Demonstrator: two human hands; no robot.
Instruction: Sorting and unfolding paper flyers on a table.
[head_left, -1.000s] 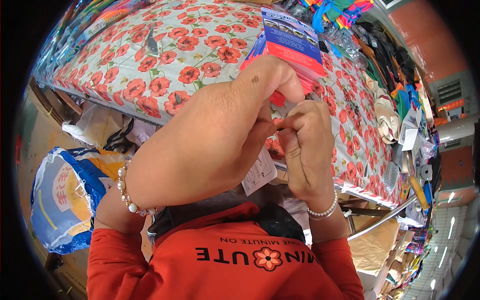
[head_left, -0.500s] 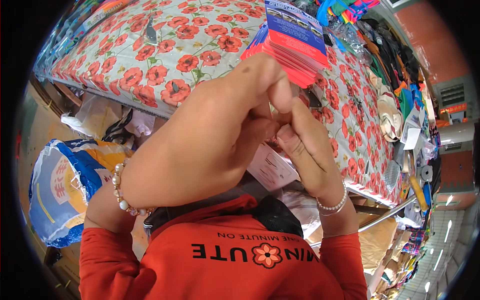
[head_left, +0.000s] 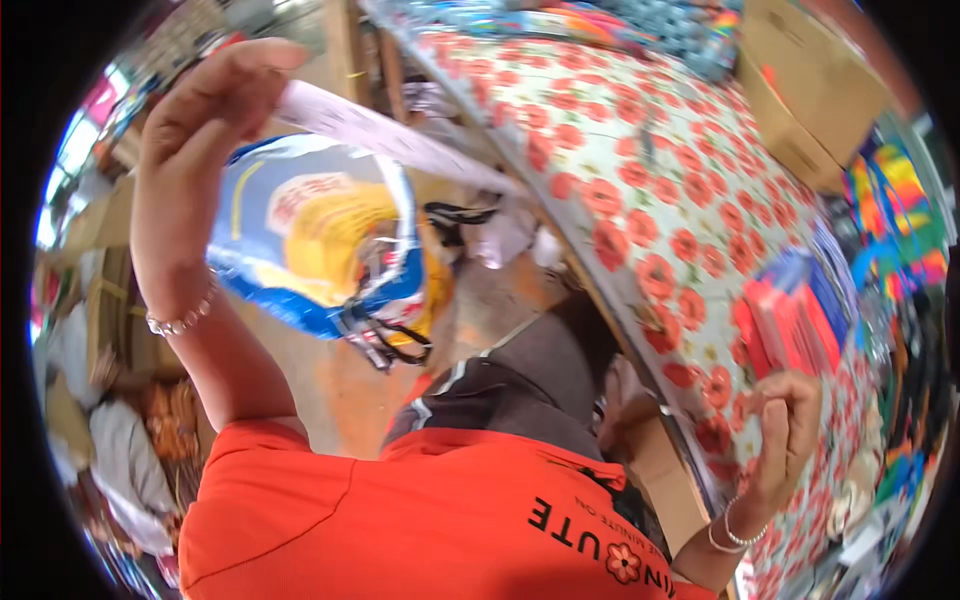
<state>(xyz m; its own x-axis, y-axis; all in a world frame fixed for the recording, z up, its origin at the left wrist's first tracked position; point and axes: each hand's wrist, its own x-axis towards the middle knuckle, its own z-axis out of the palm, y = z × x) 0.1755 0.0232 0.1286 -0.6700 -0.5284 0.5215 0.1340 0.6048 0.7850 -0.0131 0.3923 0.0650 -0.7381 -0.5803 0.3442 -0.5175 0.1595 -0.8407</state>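
My left hand (head_left: 215,120) is raised at the upper left, its fingers closed on one end of a pale pink printed strip (head_left: 400,140). The strip trails off to the right, blurred by motion, above an open blue and white woven sack (head_left: 265,302) on the floor with yellow material inside. My right hand (head_left: 785,430) is over the near right part of the table, its fingers curled in. Whatever it may hold, if anything, I cannot make out. Just beyond it lies a stack of red and blue cards (head_left: 795,325) on the flowered tablecloth (head_left: 625,190).
The table's edge (head_left: 570,260) runs diagonally between my hands. At the table's far end stands a cardboard box (head_left: 810,90). Rainbow-coloured fabric (head_left: 895,210) is heaped at the right. Cartons and grey cloth bundles (head_left: 130,465) fill the far left side.
My hands, together before, are now wide apart. The left has swung left with the strip, over the sack; the right is lower right. My view has turned left.
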